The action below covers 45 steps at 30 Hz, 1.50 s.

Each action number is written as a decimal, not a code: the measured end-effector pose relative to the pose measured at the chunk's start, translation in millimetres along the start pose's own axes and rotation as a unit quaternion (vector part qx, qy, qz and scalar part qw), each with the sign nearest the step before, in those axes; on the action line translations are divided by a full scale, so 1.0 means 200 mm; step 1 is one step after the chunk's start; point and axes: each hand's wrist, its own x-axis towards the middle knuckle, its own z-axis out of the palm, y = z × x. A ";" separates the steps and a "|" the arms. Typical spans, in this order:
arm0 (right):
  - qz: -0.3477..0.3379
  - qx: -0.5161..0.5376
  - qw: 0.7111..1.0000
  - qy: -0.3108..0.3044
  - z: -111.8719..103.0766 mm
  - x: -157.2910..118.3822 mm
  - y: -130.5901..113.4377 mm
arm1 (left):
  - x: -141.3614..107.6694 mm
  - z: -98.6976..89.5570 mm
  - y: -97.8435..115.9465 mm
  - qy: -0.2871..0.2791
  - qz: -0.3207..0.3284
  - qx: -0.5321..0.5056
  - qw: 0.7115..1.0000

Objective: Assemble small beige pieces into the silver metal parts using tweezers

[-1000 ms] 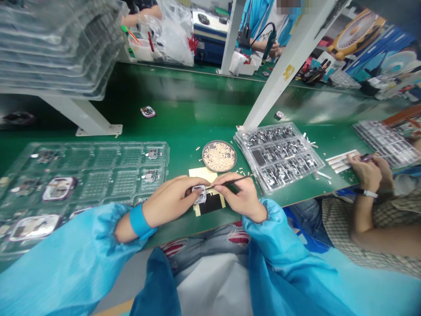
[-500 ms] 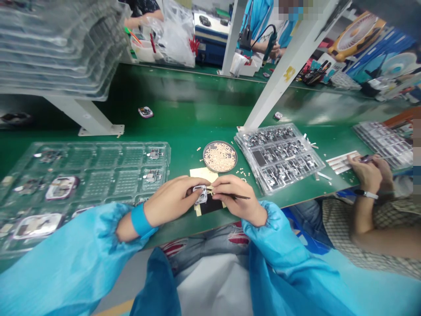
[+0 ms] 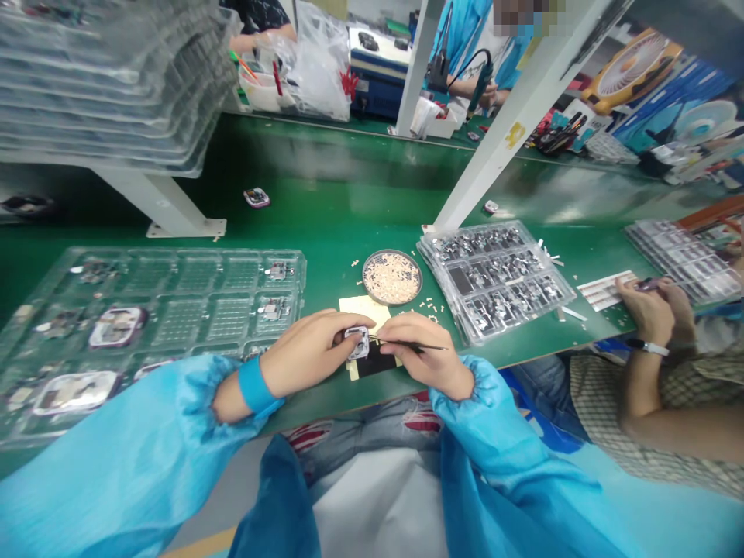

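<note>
My left hand (image 3: 308,346) is closed on a small pale, rounded-square device housing (image 3: 358,342), holding it by its left side with the thumb across the near edge. Pinched in my right hand (image 3: 427,349) is a pair of dark tweezers (image 3: 415,344), whose tips point left at the housing's right side. Whether the tips touch it or hold anything is too small to tell. Under both hands lies a black pad (image 3: 377,362) with yellowish edges. Just beyond it stands a round dish (image 3: 393,254) of tiny beige and dark pieces.
A clear compartment tray (image 3: 189,260) with housings and parts lies on the left. Stacked trays of components (image 3: 497,279) are on the right. White posts (image 3: 482,170) rise from the green bench (image 3: 325,225). At far right a co-worker's hands (image 3: 654,306) hold a small part.
The view has shifted slightly, so the scene sits a little further right. Both hands keep their hold; the tweezers remain beside the housing with only a slight change in angle.
</note>
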 end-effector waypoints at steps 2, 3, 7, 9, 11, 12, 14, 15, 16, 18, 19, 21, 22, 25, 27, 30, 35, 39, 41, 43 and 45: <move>0.006 -0.003 1.000 0.000 0.00 0.01 0.00 | 0.00 0.00 0.00 -0.001 0.000 0.003 1.000; 0.007 -0.004 1.000 -0.003 0.00 0.01 0.00 | 0.00 0.00 0.00 -0.001 0.001 0.004 1.000; 0.003 -0.001 1.000 -0.010 0.00 0.02 -0.01 | 0.00 0.00 0.00 0.000 0.001 0.004 1.000; 0.006 -0.002 1.000 -0.013 0.00 0.02 -0.01 | 0.00 0.00 0.00 0.001 0.001 0.003 1.000; 0.014 -0.006 1.000 -0.015 0.00 0.02 0.00 | 0.01 0.00 0.00 -0.001 0.005 0.002 1.000; 0.020 -0.007 1.000 -0.015 0.01 0.02 0.00 | 0.00 0.00 0.00 -0.002 0.008 0.001 1.000; 0.032 -0.002 0.999 -0.009 0.01 0.01 0.01 | 0.00 0.00 -0.01 -0.002 0.009 0.001 1.000; 0.040 0.005 0.999 -0.003 0.01 0.01 0.01 | 0.00 0.00 -0.01 -0.001 0.008 0.001 1.000; 0.049 0.014 0.999 0.006 0.01 0.00 0.00 | 0.00 0.00 -0.01 0.000 0.005 0.002 1.000; 0.075 0.032 0.996 0.018 0.00 0.00 -0.01 | 0.00 0.00 -0.01 0.001 0.000 0.005 1.000; 0.091 0.037 0.995 0.019 0.00 0.00 -0.01 | 0.00 0.00 -0.01 0.001 -0.001 0.006 1.000; 0.120 0.038 0.992 0.008 -0.01 0.00 -0.02 | 0.00 0.00 0.00 -0.001 -0.001 0.008 1.000; 0.130 0.034 0.991 0.004 -0.01 0.00 -0.03 | 0.00 0.00 0.00 -0.001 0.000 0.007 1.000; 0.137 0.021 0.990 0.001 -0.02 0.01 -0.03 | -0.01 0.00 0.00 0.000 0.002 0.005 1.000; 0.135 0.015 0.991 0.002 -0.02 0.01 -0.04 | -0.01 0.00 0.00 0.001 0.003 0.005 1.000; 0.135 0.023 0.991 -0.006 -0.01 0.01 -0.03 | -0.01 0.00 0.00 0.002 0.003 0.004 1.000; 0.157 0.120 0.980 -0.020 -0.02 0.00 0.00 | -0.01 -0.01 0.00 -0.004 0.004 -0.003 1.000; 0.197 0.220 0.953 -0.072 -0.05 -0.04 -0.01 | -0.01 -0.01 -0.01 -0.007 0.002 -0.006 1.000; 0.211 0.258 0.939 -0.087 -0.09 -0.06 -0.05 | -0.01 -0.01 -0.03 -0.002 0.000 -0.020 1.000; 0.219 0.273 0.934 -0.067 -0.17 -0.09 -0.09 | -0.01 0.00 -0.05 0.002 -0.007 -0.048 0.999; 0.240 0.226 0.944 -0.006 -0.29 -0.09 -0.11 | -0.01 0.00 -0.06 0.017 -0.019 -0.089 0.996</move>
